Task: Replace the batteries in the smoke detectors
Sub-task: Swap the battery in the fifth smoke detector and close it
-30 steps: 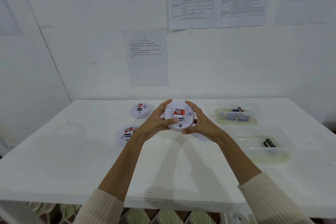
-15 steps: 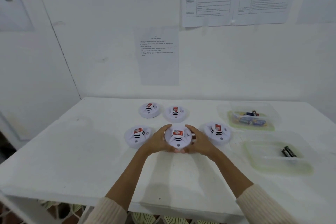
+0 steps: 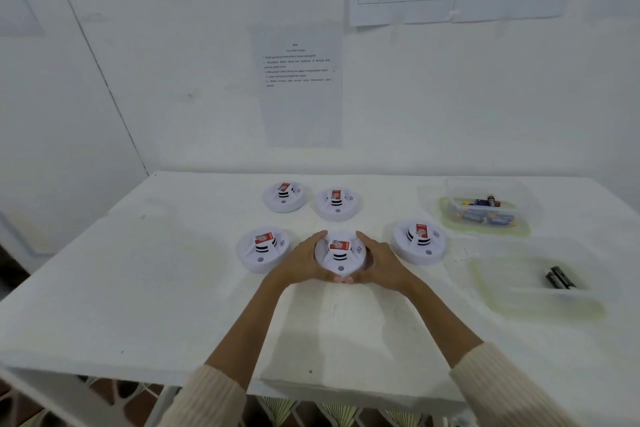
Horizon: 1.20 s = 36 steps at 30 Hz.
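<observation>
Cream ribbed sleeves (image 3: 207,402) cover your arms where they cross the near edge of the white table (image 3: 138,288). Your bare forearms reach forward and meet at the middle smoke detector (image 3: 341,253).

Your left hand (image 3: 304,258) wraps its left side and your right hand (image 3: 381,260) wraps its right side. The fingers of both curl round the rim, and your thumb tips nearly touch at its near edge. The detector is face up, low on the tabletop in the front row; you cannot tell whether its base is fully down.

Just beside your left hand lies the left smoke detector (image 3: 262,250), and near your right hand the right smoke detector (image 3: 419,241). Both carry the same red label on top.

To your right, a clear shallow tray (image 3: 519,298) holds two black batteries (image 3: 559,277) lying side by side.

Farther back, two more smoke detectors (image 3: 284,196) sit close together. On the far right a clear tub (image 3: 485,191) holds a heap of batteries (image 3: 485,211).

On the wall beyond hang printed sheets (image 3: 299,80), their text too small to read.
</observation>
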Tool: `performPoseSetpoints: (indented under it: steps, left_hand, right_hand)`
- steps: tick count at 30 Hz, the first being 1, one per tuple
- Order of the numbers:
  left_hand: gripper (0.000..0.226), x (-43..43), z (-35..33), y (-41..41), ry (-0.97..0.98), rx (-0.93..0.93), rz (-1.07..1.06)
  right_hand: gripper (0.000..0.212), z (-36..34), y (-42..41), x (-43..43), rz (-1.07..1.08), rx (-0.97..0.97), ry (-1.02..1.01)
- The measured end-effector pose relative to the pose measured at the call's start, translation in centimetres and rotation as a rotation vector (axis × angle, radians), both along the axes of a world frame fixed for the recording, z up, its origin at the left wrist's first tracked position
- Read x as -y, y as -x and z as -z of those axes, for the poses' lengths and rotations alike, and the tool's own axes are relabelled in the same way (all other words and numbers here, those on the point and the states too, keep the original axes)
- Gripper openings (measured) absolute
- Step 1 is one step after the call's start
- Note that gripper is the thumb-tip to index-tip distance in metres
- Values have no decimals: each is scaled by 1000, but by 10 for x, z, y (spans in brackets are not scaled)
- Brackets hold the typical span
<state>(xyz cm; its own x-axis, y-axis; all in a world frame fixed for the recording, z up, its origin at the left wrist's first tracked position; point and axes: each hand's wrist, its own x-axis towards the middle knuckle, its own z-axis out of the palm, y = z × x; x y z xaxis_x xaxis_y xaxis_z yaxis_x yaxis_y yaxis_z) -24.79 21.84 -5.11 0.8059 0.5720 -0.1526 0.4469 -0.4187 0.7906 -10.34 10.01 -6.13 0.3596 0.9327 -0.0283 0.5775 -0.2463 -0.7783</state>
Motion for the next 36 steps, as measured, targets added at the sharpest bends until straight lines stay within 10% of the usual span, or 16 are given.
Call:
performPoseSetpoints:
  steps: [36]
  left_hand:
    - [91, 27, -38, -116, -113, 45, 263]
  right_hand:
    - [105, -43, -83, 66, 231, 169, 18]
